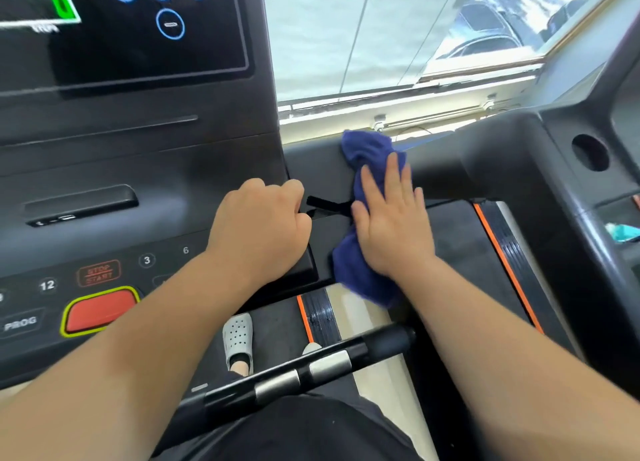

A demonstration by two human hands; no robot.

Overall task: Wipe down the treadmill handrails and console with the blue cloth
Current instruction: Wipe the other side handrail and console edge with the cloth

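Here, from the head camera, my right hand (391,218) lies flat with the fingers spread, pressing the blue cloth (372,214) against the dark panel just right of the console (138,155), where the right handrail (485,162) joins it. The cloth bunches above my fingertips and hangs loose below my palm, so this grip is open and pinning, not clamped round anything. My left hand (259,225) is curled shut on the console's right edge, bracing me; it holds no cloth.

The risks, as I judge them: only flat pressure keeps the cloth in place, so if I ease off mid-stroke the hanging lower half could drag it down onto the treadmill belt (460,249) below. The small black lever (329,204) sticking out between my two hands could snag the cloth as I sweep left. My left forearm passes right over the number keys and close to the red stop button (100,310) (the display is lit), so leaning there might press something. The front handlebar (304,367) looks untouched, and overreaching from this stance could unbalance me.
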